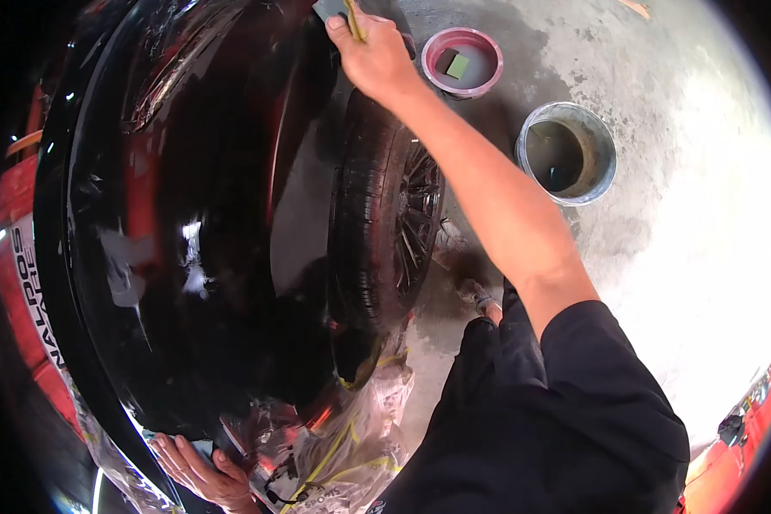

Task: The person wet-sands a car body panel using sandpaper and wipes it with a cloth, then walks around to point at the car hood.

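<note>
2 greyish pads (203, 447) lie well apart along the glossy black car body (223, 343).

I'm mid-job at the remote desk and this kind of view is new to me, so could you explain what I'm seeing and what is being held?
There is no machine here: these are a person's bare hands. The one picture comes from a camera on their head, looking forward and down, with a wide lens that bends the edges.

The right hand, at the top, grips a thin yellowish strip; a grey flat piece shows by its thumb. The left hand, at the bottom, lies spread over a grey-blue sheet on the glossy black car body.

Beside that is a wheel, with clear plastic film below it in the picture. On the floor stand a pink tub holding a green block, and a grey bucket.
</note>
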{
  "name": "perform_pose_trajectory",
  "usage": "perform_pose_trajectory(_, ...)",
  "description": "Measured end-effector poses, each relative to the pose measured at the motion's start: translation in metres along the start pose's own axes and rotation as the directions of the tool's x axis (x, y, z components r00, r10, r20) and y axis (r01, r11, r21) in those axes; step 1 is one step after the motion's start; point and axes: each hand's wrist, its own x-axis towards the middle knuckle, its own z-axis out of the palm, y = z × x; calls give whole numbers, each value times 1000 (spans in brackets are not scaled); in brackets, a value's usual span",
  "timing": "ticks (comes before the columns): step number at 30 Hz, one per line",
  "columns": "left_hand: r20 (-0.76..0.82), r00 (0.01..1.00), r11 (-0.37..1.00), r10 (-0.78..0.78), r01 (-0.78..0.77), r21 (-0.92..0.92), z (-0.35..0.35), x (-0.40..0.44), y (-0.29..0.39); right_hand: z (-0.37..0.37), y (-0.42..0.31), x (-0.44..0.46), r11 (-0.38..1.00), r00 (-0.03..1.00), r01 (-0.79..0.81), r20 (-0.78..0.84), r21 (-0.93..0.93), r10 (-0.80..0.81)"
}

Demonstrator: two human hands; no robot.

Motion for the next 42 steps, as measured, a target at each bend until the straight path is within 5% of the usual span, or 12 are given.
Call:
perform_pose_trajectory(4, 2, 1000, 1000, -9, 9, -16, -1, -2, -1, -29, -33, -46, 952, 942, -286, 214, 111, 258)
perform_pose_trajectory(9, -11, 1000, 1000, -12, 12, -3, 2, -3, -1, 0, -24, -110, 994, 991, -60, 116, -86, 70)
perform_pose_trajectory(12, 15, 999, 1000, -30, 30, 7, 3, -7, -3, 6, 0, -28, 996, 996, 46, 82, -72, -40)
perform_pose_trajectory(15, 20, 1000, 1000, -23, 23, -15, 2, -7, -3, 3, 1, -11, 976, 994, -4, 103, -218, 27)
perform_pose_trajectory(22, 32, 999, 1000, -9, 9, -15, 2, -10, -7, 6, 2, -18, 998, 995, 20, 94, -60, -15)
perform_pose_trajectory(23, 31, 999, 1000, -10, 11, -15, 2, -9, -7, 10, 0, -1, 961, 995, 78, -33, -267, -90)
perform_pose_trajectory(26, 31, 999, 999, -23, 23, -26, 2, -7, -4, 2, -12, -9, 997, 993, -9, 120, -78, 18)
perform_pose_trajectory(31, 24, 1000, 999, -10, 11, -53, 2, -8, -7, 0, -99, -182, 1000, 957, -30, 289, 8, 26)
perform_pose_trajectory(34, 19, 1000, 998, -11, 12, -58, 3, -8, -6, 15, -72, -158, 999, 993, -25, 113, -23, 27)
perform_pose_trajectory(36, 4, 1000, 998, -10, 10, -62, 5, -6, -5, 17, -56, -101, 938, 937, -347, 52, 14, 346)
perform_pose_trajectory(39, 13, 1000, 997, -14, 15, -69, 3, -6, -6, 19, -58, -100, 931, 934, -356, 62, 80, 352)
perform_pose_trajectory(42, 21, 999, 994, -25, 27, -102, 0, -3, -3, 24, -118, -190, 997, 991, -80, 103, -5, 80)
